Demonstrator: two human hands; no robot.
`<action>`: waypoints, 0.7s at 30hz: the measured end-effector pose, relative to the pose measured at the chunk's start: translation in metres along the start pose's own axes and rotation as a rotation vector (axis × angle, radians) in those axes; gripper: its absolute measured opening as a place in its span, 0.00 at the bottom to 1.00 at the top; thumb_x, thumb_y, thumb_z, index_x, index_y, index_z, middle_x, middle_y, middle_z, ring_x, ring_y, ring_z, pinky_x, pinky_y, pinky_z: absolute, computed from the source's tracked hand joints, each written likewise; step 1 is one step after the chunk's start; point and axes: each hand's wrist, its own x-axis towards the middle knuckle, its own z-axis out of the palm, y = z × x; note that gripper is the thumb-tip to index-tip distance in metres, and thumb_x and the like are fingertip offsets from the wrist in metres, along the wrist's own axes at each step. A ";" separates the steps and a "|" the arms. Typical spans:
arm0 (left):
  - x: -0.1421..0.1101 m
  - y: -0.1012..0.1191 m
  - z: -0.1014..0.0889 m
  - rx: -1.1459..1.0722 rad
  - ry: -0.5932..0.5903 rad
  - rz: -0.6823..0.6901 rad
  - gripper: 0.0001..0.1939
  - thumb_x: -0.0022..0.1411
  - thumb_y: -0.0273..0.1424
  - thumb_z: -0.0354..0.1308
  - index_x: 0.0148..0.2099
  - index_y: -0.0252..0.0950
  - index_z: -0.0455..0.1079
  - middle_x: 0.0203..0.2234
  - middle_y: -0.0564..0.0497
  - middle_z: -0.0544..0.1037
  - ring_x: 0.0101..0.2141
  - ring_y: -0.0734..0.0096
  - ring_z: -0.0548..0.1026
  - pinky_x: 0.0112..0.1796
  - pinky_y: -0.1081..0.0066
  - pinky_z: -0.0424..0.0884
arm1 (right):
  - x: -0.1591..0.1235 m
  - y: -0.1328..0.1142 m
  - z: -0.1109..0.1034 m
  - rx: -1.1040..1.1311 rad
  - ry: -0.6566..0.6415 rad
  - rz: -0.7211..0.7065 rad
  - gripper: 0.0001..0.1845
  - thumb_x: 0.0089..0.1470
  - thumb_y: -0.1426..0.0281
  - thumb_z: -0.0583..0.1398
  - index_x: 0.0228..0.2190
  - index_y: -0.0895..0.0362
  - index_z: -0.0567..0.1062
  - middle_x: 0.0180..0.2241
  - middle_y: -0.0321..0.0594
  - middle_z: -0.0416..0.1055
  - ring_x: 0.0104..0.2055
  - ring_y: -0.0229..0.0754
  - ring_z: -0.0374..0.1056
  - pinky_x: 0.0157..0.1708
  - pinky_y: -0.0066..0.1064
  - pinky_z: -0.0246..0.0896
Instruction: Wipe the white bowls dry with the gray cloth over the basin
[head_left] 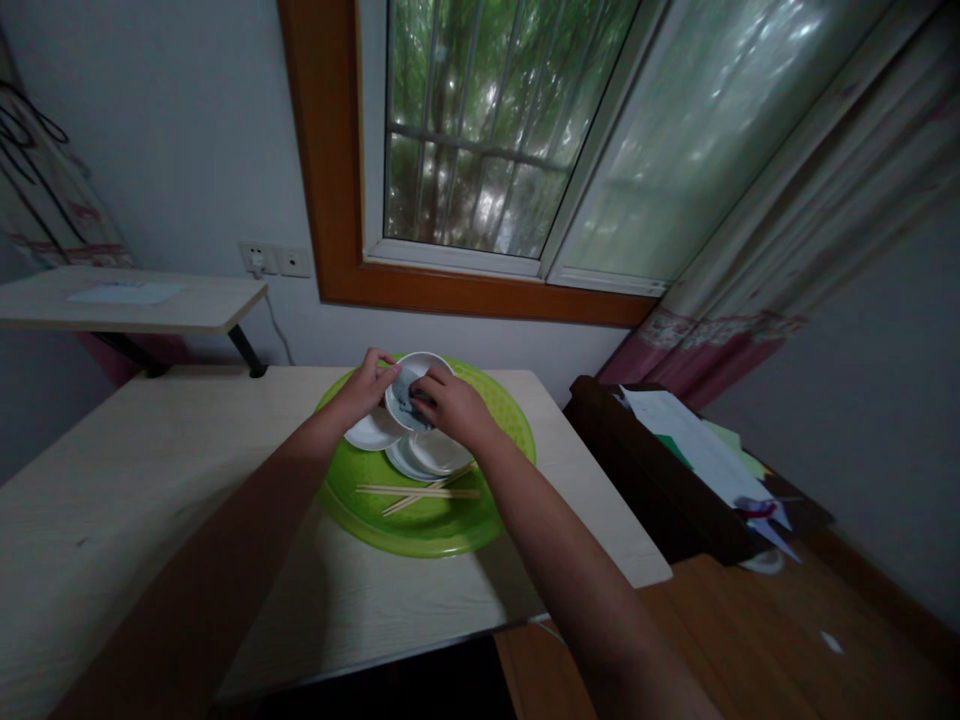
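Forearms [574, 545] foremost | left hand [366, 386], part-closed, grips bowl [422, 358] rim | right hand [455, 406], curled, holds grey cloth [405, 396] inside | bowl between hands: likely stiff, breakable; hold rim

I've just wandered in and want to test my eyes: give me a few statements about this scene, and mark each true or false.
1. The left hand is at the rim of the white bowl. True.
2. The right hand is on the chopsticks. False: it is inside the bowl, at what looks like a grey cloth.
3. The tray is red and square. False: it is green and rounded.
4. The chopsticks lie on the tray, some crossing others. True.
5. In this view, the wall sockets are to the right of the window. False: they are to its left.
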 end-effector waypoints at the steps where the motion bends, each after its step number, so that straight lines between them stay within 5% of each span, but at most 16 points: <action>1: -0.001 0.002 0.000 0.003 0.005 -0.006 0.20 0.64 0.48 0.53 0.49 0.40 0.59 0.25 0.57 0.72 0.24 0.70 0.71 0.26 0.72 0.64 | 0.000 0.001 0.000 0.040 0.046 0.035 0.08 0.64 0.65 0.62 0.44 0.52 0.78 0.45 0.42 0.73 0.41 0.43 0.69 0.39 0.31 0.61; 9: -0.004 0.010 0.002 0.007 0.000 -0.055 0.20 0.63 0.49 0.54 0.48 0.40 0.58 0.24 0.57 0.71 0.22 0.70 0.71 0.25 0.72 0.63 | -0.001 0.017 -0.006 0.279 0.511 0.366 0.14 0.63 0.62 0.58 0.27 0.54 0.74 0.28 0.37 0.69 0.32 0.40 0.66 0.36 0.32 0.59; 14: -0.002 0.003 0.000 0.026 0.002 -0.042 0.22 0.63 0.52 0.53 0.49 0.40 0.59 0.26 0.56 0.73 0.24 0.69 0.71 0.26 0.71 0.64 | -0.004 0.022 -0.013 0.332 0.774 0.412 0.16 0.65 0.61 0.55 0.29 0.55 0.75 0.30 0.38 0.72 0.35 0.41 0.68 0.38 0.33 0.61; 18: -0.001 0.000 0.001 0.011 0.008 -0.048 0.23 0.63 0.53 0.52 0.49 0.41 0.59 0.26 0.56 0.72 0.25 0.68 0.71 0.26 0.71 0.63 | -0.005 0.023 -0.011 0.389 0.838 0.368 0.16 0.65 0.58 0.57 0.33 0.56 0.76 0.31 0.37 0.70 0.33 0.40 0.67 0.36 0.32 0.63; 21: -0.002 0.003 0.001 0.014 0.005 -0.059 0.23 0.63 0.52 0.52 0.49 0.41 0.58 0.26 0.56 0.72 0.25 0.68 0.71 0.26 0.71 0.63 | -0.004 0.021 -0.006 0.445 0.737 0.323 0.15 0.65 0.58 0.58 0.33 0.55 0.77 0.31 0.37 0.71 0.33 0.40 0.68 0.35 0.32 0.65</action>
